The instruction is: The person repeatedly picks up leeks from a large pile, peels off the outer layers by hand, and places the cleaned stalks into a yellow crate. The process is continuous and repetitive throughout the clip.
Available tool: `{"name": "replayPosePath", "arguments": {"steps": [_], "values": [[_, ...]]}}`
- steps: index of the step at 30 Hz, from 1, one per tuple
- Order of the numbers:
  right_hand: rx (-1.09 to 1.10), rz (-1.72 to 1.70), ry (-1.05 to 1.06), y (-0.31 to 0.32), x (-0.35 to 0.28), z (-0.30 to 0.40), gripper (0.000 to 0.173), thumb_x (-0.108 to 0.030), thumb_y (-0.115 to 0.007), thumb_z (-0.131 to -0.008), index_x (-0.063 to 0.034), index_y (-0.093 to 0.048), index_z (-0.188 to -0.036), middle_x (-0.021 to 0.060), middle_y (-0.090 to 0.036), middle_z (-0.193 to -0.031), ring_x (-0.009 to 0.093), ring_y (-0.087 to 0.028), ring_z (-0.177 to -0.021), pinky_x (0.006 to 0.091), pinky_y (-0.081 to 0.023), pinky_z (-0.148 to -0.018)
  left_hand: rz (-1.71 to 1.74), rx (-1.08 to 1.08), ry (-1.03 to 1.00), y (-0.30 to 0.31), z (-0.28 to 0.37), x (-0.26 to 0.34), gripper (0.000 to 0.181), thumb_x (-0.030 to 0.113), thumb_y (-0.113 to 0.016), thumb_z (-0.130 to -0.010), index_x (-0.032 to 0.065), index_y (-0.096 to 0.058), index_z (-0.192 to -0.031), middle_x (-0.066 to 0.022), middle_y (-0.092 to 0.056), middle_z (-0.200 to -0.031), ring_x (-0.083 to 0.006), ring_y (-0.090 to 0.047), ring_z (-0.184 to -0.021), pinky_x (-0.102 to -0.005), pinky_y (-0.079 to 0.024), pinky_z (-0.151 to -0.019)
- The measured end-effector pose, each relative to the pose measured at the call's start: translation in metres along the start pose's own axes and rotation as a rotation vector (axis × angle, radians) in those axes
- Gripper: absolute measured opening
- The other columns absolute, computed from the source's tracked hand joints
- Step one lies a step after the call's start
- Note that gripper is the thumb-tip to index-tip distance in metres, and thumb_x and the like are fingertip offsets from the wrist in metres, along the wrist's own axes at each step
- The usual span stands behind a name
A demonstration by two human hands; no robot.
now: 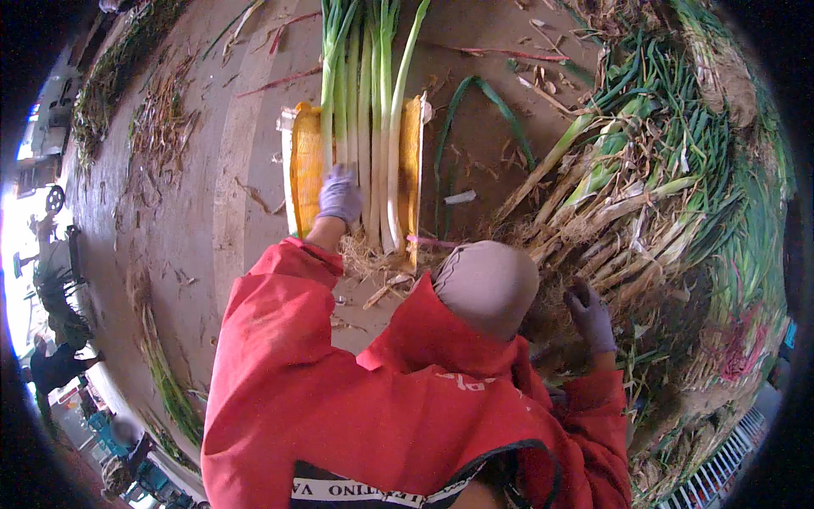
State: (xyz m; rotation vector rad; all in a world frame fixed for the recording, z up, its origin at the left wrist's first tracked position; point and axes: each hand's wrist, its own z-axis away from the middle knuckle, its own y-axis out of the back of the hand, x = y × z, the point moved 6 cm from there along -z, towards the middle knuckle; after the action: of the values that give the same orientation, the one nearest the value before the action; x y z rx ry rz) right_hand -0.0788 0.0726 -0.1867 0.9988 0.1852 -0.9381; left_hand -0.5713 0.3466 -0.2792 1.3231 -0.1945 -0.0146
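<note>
My left hand [340, 194], in a pale lilac glove, lies over the lower white shafts of several long green onions [375, 127], its fingers slightly blurred. The stalks lie side by side in a trough-like holder with yellow mesh sides [305, 172] and white outer edges. Their green tops extend beyond its far end, and their roots [365, 254] face me. Off to the right, my gloved right hand [588, 315] is beside the root ends of a heap of untrimmed green onions [604, 210]. Its fingers are curved apart from the thumb, with nothing visible between them.
Dry leaf scraps [162, 121] and red ties [509, 54] are strewn over the floor. More onions [744, 254] are piled at far right, and some stalks [162, 375] lie at left. A rounded tan cloth-covered shape [489, 286] stands between my arms. Another person [57, 369] is at far left.
</note>
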Motion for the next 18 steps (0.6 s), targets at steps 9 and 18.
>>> {"name": "replayPosePath", "arguments": {"steps": [9,18], "values": [[-0.026,-0.286,-0.068,-0.001,0.016,-0.001,0.051,-0.026,-0.058,-0.086,-0.0041,-0.042,-0.129,0.0165,-0.052,-0.124,0.028,-0.051,-0.113,0.0359,-0.043,-0.091,0.374,-0.074,0.184,-0.018,-0.022,0.089,0.062,0.002,-0.055,-0.072,0.0089,-0.036,-0.131,-0.0258,-0.042,-0.118,-0.042,-0.053,-0.102,-0.0425,-0.047,-0.084],[-0.031,0.196,0.159,-0.048,0.08,-0.031,0.052,-0.014,-0.06,-0.076,-0.013,-0.048,-0.126,0.0186,-0.044,-0.129,0.044,-0.049,-0.106,0.0433,-0.047,-0.081,-0.059,-0.434,-0.029,-0.049,-0.062,0.091,0.048,0.017,-0.052,-0.079,0.0039,-0.045,-0.124,-0.0219,-0.05,-0.123,-0.035,-0.055,-0.107,-0.0446,-0.046,-0.087]]}}
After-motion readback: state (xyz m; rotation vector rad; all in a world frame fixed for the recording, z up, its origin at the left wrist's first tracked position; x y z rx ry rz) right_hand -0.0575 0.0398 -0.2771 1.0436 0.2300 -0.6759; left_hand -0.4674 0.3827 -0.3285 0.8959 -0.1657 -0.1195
